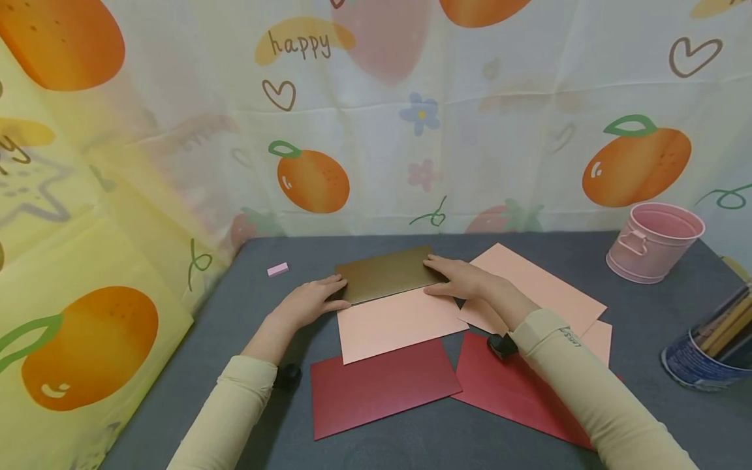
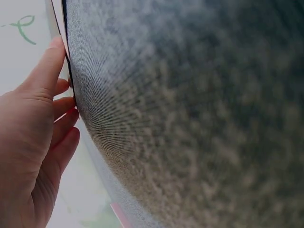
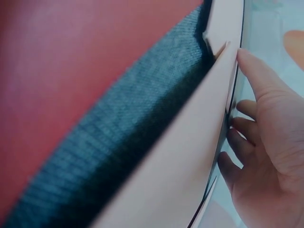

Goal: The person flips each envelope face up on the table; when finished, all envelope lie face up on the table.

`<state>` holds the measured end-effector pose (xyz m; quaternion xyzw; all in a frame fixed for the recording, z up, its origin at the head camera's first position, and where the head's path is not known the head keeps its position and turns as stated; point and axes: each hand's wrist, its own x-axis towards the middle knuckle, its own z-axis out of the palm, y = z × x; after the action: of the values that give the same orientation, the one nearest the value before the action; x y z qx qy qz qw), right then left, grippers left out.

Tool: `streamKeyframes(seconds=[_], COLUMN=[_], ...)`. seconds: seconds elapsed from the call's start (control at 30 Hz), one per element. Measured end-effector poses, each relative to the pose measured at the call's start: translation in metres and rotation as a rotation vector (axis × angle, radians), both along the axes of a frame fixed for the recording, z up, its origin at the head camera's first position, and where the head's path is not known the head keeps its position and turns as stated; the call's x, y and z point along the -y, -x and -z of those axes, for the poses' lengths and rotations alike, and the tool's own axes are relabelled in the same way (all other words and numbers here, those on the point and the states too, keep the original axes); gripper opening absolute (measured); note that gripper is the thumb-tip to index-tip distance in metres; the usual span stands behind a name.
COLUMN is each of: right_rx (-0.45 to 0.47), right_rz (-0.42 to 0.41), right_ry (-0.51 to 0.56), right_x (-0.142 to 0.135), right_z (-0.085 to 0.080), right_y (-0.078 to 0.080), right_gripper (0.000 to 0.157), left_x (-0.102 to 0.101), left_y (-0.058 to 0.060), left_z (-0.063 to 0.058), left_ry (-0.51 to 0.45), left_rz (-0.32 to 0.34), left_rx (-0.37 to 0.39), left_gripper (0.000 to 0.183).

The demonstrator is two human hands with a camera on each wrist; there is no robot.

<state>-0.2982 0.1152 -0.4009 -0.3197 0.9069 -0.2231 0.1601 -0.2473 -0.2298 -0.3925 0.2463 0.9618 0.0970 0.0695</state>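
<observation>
At the frame's centre, your left hand (image 1: 305, 303) and right hand (image 1: 467, 277), thumbs and fingers apart, touch opposite ends of the gold card (image 1: 384, 274).

The left hand (image 1: 311, 301) touches the left end of a gold-brown board (image 1: 384, 269), the right hand (image 1: 467, 277) its right end. A pink sheet (image 1: 402, 326) lies between and nearer the person. On the desk (image 1: 282, 444), a pink bucket (image 1: 625, 261) stands well right of the right hand.
</observation>
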Motion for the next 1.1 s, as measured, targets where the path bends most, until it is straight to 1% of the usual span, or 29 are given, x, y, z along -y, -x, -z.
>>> streamKeyframes(seconds=[0.13,0.3,0.5,0.63,0.73,1.0,1.1], right_rx=[-0.001,-0.004,-0.002,0.003,0.002,-0.022,-0.038], right_rz=[0.005,0.008,0.006,0.009,0.01,0.014,0.014], right_ry=[0.0,0.004,0.01,0.013,0.019,0.052,0.061], right_x=[0.0001,0.0002,0.0001,0.0004,0.001,0.001,0.0015], right_z=[0.0002,-0.0014,-0.0014,-0.0007,-0.0005,-0.0002,-0.0003], right_y=[-0.0002,-0.0013,-0.0015,-0.0014,-0.0008,-0.0016,-0.0015], right_gripper=[0.073,0.072,0.072,0.072,0.072,0.069,0.067], left_x=[0.0011,0.0009,0.0006,-0.0012,-0.0023,-0.0038,-0.0035], left_y=[0.0013,0.0028,0.0023,0.0014,0.0005,0.0,-0.0005], left_z=[0.0017,0.0024,0.0027,0.0014,-0.0002,-0.0023,-0.0023], left_ry=[-0.019,-0.029,0.013,0.042,0.045,0.037,0.03], left_rz=[-0.005,0.006,0.017,0.04,0.055,0.038,0.036], left_rx=[-0.002,-0.003,0.017,0.003,-0.008,0.022,0.015], left_gripper=[0.069,0.066,0.063,0.058,0.054,0.05,0.048])
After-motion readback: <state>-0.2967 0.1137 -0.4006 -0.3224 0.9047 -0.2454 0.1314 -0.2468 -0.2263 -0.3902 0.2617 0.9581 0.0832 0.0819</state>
